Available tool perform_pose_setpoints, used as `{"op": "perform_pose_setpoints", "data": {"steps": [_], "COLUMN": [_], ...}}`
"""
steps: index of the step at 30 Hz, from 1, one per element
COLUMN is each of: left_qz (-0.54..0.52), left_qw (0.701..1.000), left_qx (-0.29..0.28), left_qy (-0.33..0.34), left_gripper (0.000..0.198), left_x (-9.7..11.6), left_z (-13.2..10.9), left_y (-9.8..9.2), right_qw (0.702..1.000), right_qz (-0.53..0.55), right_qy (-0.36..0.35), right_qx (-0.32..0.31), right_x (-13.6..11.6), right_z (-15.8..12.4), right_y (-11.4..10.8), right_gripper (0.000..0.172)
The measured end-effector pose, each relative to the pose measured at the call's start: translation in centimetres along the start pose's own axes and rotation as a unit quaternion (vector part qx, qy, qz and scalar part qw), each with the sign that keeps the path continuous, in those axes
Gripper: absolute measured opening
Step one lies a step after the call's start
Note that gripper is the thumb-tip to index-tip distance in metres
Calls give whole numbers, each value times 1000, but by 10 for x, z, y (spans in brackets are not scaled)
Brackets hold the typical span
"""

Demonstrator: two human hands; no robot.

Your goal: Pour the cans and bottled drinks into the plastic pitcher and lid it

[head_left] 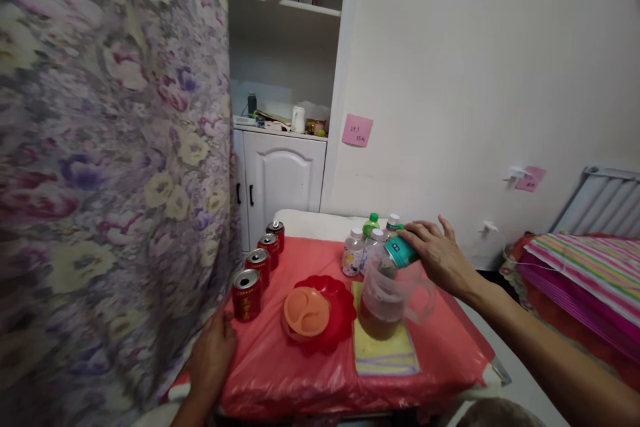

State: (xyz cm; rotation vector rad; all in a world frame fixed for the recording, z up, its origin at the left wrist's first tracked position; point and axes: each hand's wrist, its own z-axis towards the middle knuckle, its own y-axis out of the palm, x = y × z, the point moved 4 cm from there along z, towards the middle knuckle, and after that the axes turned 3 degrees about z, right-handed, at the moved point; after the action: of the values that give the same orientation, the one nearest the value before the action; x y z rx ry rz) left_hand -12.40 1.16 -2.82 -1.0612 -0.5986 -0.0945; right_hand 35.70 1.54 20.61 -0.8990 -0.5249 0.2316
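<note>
My right hand (440, 253) grips the base end of a teal-labelled bottle (401, 251). This bottle is tipped, its neck end down inside the mouth of a clear plastic pitcher (385, 300). Brownish liquid (380, 320) fills the lower part of the pitcher, which stands on a folded yellow cloth (383, 353). At the table's front left edge rests my left hand (215, 350), loosely bent and holding nothing that I can see. Nearest to it is an opened red drink can (247, 297), the front one in a row of several red cans (258, 263).
A red scalloped plate (343, 313) with an orange divided dish (306, 311) sits mid-table on red plastic sheeting (310, 253). Several bottles (353, 253) stand behind the pitcher. A floral curtain (115, 147) hangs close on the left; a white cabinet (285, 173) and wall lie beyond.
</note>
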Motion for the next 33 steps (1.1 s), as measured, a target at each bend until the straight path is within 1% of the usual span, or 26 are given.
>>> {"op": "perform_pose_setpoints", "data": {"steps": [6,9,11,14,19,22,25,27,29,30,31,33], "left_qz": [10,10,6,-1,-3,0,8,11,10,6,1,-16], "left_qw": [999,998,998,998,997,997,996,995,995,995,995,994], "left_qx": [-29,-32,-29,-18,0,7,4,0,1,2,2,-2], "left_qy": [28,45,55,65,76,82,89,95,97,99,102,113], "left_gripper": [35,35,34,35,32,36,35,32,32,32,31,31], "left_x": [3,3,3,2,0,0,2,4,6,8,9,11], "left_z": [7,6,3,-3,-19,-30,-40,-45,-50,-53,-56,-63], "left_y": [2,0,-3,-8,-12,-12,-13,-13,-14,-13,-13,-10], "right_qw": [1000,1000,999,1000,998,998,995,990,974,958,936,877], "right_qz": [13,19,21,22,7,14,36,77,164,221,286,403], "right_qy": [22,21,26,16,41,36,67,88,111,133,155,225], "right_qx": [11,7,15,17,42,42,64,82,108,125,131,134], "right_x": [5,4,5,5,9,10,16,19,20,19,17,8], "right_z": [-7,-9,-10,-11,-16,-20,-25,-29,-34,-37,-40,-47], "right_y": [-4,-6,-6,-5,-1,4,8,6,-2,-7,-13,-21], "right_gripper": [67,64,64,70,59,59,54,51,52,55,59,65]}}
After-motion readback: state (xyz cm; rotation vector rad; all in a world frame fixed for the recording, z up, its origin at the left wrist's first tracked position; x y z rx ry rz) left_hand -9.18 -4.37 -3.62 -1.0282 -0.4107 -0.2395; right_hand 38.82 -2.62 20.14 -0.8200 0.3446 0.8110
